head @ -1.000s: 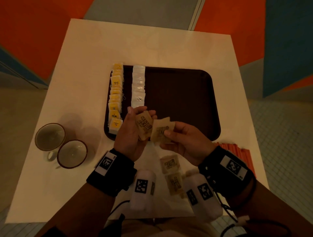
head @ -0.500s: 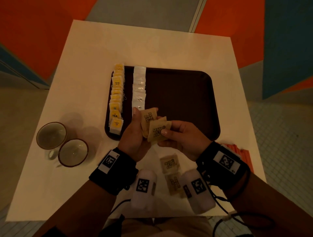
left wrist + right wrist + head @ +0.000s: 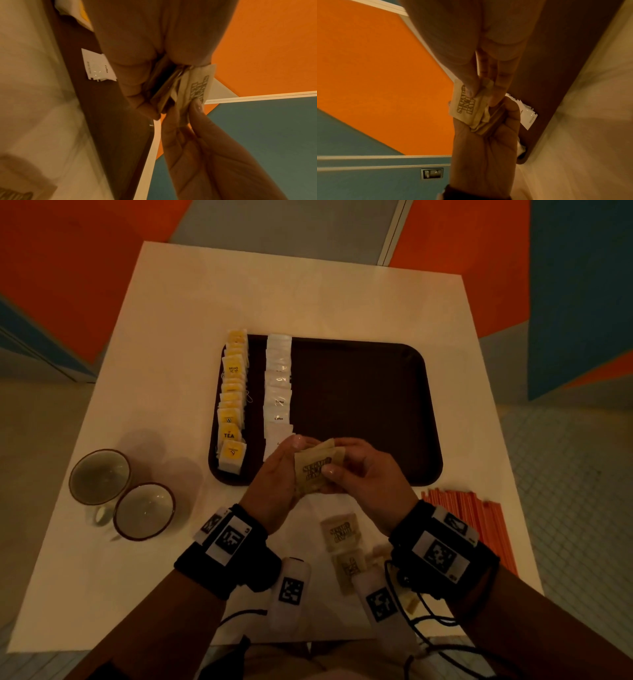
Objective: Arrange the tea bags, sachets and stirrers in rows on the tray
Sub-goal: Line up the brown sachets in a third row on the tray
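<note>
Both hands meet over the near edge of the dark brown tray (image 3: 376, 405). My left hand (image 3: 274, 477) holds a small stack of brown sugar sachets (image 3: 317, 470), seen edge-on in the left wrist view (image 3: 164, 94). My right hand (image 3: 363, 470) pinches the front brown sachet (image 3: 465, 106) against that stack with thumb and fingers. A row of yellow tea bags (image 3: 232, 402) lies along the tray's left edge. Beside it runs a row of white coffee sachets (image 3: 278, 392). More brown sachets (image 3: 340, 532) lie on the table near my wrists. Orange stirrers (image 3: 469, 518) are piled at the right.
Two empty cups (image 3: 99, 475) (image 3: 145, 510) stand on the white table (image 3: 171, 337) left of the tray. The tray's middle and right parts are bare. Orange and blue wall panels surround the table.
My right hand has brought its brown sachet left onto the stack in my left hand; the two hands, apart a second ago, now meet over the tray's near edge.
</note>
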`<state>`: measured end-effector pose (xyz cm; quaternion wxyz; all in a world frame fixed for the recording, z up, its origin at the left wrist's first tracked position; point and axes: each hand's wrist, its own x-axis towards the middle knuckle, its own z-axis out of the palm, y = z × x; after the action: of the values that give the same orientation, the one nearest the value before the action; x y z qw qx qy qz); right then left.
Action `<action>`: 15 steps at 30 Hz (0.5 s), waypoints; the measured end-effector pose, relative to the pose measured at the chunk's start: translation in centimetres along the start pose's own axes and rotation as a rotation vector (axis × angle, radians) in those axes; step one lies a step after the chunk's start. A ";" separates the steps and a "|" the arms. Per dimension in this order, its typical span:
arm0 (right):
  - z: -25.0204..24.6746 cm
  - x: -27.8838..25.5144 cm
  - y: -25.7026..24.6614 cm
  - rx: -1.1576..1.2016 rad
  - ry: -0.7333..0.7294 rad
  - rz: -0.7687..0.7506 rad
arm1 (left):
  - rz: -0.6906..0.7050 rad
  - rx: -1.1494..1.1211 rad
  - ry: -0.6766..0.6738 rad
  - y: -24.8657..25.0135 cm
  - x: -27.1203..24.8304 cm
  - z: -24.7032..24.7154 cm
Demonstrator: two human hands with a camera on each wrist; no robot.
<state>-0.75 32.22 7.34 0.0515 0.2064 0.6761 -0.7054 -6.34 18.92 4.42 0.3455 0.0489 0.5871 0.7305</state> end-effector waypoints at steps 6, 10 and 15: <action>-0.3 -0.7 0.4 -0.034 -0.080 0.059 | -0.148 0.003 -0.049 0.0 0.1 -0.3; -1.7 -0.2 -0.7 -0.235 -0.261 0.049 | -0.352 0.016 -0.075 0.1 -0.1 -0.7; -2.2 1.1 -2.4 -0.924 -0.613 -0.045 | -0.586 -0.031 -0.190 -0.5 -0.6 -0.1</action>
<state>-2.12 34.81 9.12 0.3159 -0.0667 0.8735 -0.3644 -5.71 18.53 4.18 0.5954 -0.0596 0.5300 0.6009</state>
